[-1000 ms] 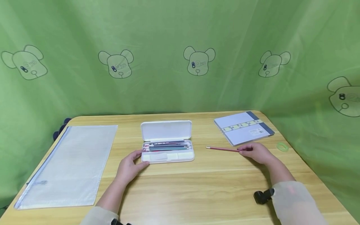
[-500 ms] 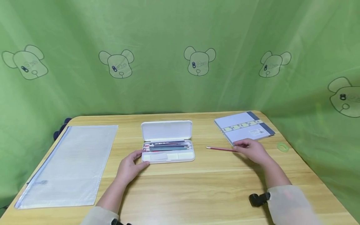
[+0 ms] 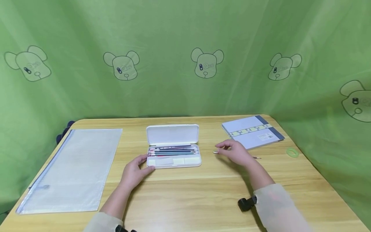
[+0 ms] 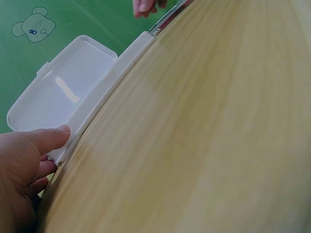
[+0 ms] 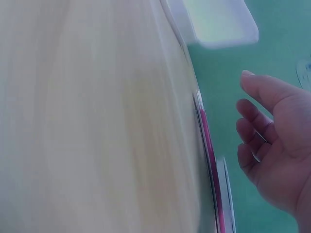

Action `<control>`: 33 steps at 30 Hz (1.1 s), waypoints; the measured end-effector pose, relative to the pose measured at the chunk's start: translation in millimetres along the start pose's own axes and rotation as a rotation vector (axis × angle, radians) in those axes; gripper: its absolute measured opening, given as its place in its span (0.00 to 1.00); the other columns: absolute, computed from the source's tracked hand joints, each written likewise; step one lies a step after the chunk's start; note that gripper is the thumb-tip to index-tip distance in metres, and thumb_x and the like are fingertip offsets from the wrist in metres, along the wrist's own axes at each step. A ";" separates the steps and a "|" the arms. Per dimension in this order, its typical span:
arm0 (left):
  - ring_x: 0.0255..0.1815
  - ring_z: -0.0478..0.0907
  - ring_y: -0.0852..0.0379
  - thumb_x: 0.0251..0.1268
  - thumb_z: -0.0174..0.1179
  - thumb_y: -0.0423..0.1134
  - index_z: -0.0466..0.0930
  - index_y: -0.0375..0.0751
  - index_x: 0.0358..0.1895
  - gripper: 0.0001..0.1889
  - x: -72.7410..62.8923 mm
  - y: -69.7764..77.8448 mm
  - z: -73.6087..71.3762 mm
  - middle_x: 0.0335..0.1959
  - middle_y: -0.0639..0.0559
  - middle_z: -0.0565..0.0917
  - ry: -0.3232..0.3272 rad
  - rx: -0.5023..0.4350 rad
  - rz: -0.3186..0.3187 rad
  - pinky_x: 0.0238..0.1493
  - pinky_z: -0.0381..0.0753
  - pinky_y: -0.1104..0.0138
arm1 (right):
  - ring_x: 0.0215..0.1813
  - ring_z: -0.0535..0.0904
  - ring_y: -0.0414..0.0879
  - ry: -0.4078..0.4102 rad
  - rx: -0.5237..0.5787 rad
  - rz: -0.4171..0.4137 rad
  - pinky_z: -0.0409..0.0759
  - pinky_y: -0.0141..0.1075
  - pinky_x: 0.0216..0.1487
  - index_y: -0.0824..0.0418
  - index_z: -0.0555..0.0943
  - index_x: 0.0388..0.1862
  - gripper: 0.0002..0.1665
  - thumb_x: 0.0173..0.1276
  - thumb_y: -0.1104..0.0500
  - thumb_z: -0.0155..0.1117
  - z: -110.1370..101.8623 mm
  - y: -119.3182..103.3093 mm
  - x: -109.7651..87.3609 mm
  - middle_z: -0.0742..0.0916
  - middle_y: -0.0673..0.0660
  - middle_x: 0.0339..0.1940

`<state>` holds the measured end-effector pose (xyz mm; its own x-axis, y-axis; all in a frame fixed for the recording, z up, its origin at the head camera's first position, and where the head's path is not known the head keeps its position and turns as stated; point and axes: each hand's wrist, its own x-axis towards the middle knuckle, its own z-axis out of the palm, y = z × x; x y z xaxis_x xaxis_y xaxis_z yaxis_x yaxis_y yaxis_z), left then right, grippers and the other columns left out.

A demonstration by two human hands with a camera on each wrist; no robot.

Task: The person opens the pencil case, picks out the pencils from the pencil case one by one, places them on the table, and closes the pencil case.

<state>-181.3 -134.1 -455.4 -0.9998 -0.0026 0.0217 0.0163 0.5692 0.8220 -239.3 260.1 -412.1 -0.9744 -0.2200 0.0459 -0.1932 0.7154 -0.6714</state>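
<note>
An open white pencil case point(image 3: 173, 134) stands mid-table in the head view, its lid raised. Several pencils point(image 3: 174, 153) lie in its back compartment, and small white blocks fill the front. My left hand point(image 3: 134, 172) holds the case's left end, thumb at the front edge and fingers round the side. To the right, my right hand point(image 3: 236, 153) hovers over a red pencil point(image 5: 210, 141) lying on the table, its fingers loosely bent with nothing between them. In the head view that hand hides the pencil's middle; only the eraser end and the point show.
Behind the right hand lies a pale notebook point(image 3: 252, 130) with a patterned band. A green ring point(image 3: 292, 152) sits near the table's right edge. A translucent zip pouch point(image 3: 72, 170) lies flat at the left. Green curtain point(image 3: 165, 87) hangs behind the table.
My right hand has left the red pencil's pointed end and moved left, over to near its eraser end. The pencil stays in place. The left hand keeps its hold on the case.
</note>
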 end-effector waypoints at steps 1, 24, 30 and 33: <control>0.72 0.67 0.39 0.57 0.70 0.43 0.73 0.35 0.64 0.32 0.1 0.3 0.0 0.63 0.40 0.79 -0.001 -0.002 0.000 0.76 0.60 0.47 | 0.46 0.78 0.48 -0.007 0.002 -0.011 0.74 0.36 0.47 0.61 0.84 0.50 0.18 0.65 0.53 0.67 3.9 -3.4 2.5 0.86 0.57 0.44; 0.71 0.68 0.39 0.57 0.70 0.43 0.74 0.36 0.64 0.32 1.0 0.2 0.4 0.63 0.41 0.79 0.009 0.008 0.005 0.75 0.61 0.47 | 0.50 0.81 0.48 -0.185 -0.096 -0.071 0.79 0.46 0.58 0.58 0.86 0.46 0.12 0.65 0.58 0.67 66.3 -67.8 44.9 0.88 0.55 0.45; 0.71 0.68 0.39 0.56 0.70 0.43 0.74 0.35 0.64 0.32 0.7 0.3 0.3 0.62 0.40 0.79 0.016 0.003 0.014 0.75 0.61 0.46 | 0.55 0.82 0.50 -0.232 -0.203 -0.054 0.77 0.48 0.64 0.57 0.87 0.47 0.11 0.67 0.57 0.65 70.2 -75.6 50.0 0.89 0.53 0.47; 0.70 0.69 0.39 0.55 0.71 0.42 0.75 0.35 0.62 0.31 -0.7 0.4 0.2 0.61 0.40 0.80 0.031 0.004 0.024 0.74 0.63 0.46 | 0.56 0.82 0.50 -0.250 -0.218 -0.045 0.77 0.48 0.65 0.58 0.86 0.48 0.12 0.68 0.58 0.64 70.5 -79.0 50.8 0.89 0.53 0.48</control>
<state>-180.7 -133.6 -455.2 -0.9982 -0.0141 0.0587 0.0401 0.5730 0.8186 -265.4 145.7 -408.8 -0.9113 -0.3911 -0.1288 -0.2818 0.8205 -0.4974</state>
